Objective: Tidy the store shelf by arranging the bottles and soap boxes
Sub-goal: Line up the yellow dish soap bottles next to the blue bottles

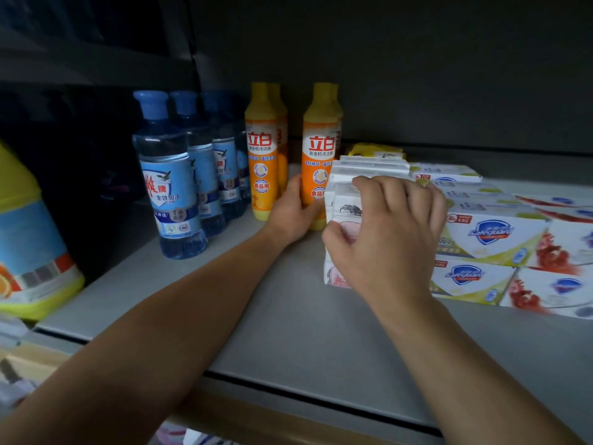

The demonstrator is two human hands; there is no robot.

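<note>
Both our hands are working at the middle of the shelf [288,332]. Our left hand [293,213] is curling round the lower body of the nearer orange bottle [319,155], which is standing upright with its long axis vertical, just left of the soap. Our right hand [385,229] is grasping the white soap boxes [346,194], fingers draped over the top of the stack and thumb pressing its front face. That stack is standing at the left end of the soap section, touching or almost touching the orange bottle; we cannot tell which.

So the relation we are judging by is a tight side-by-side one: bottle to the left, stack to the right, each already under its own hand, neither needing a reach.

Moving outward, a second orange bottle [261,152] is standing apart to the left, with more behind each. Further left a row of blue bottles [170,187] is running back into the shelf, and a large yellow jug [29,245] is sitting at the far left. To the right, Safeguard boxes [491,239] are lying flat, stacked in rows.
</note>
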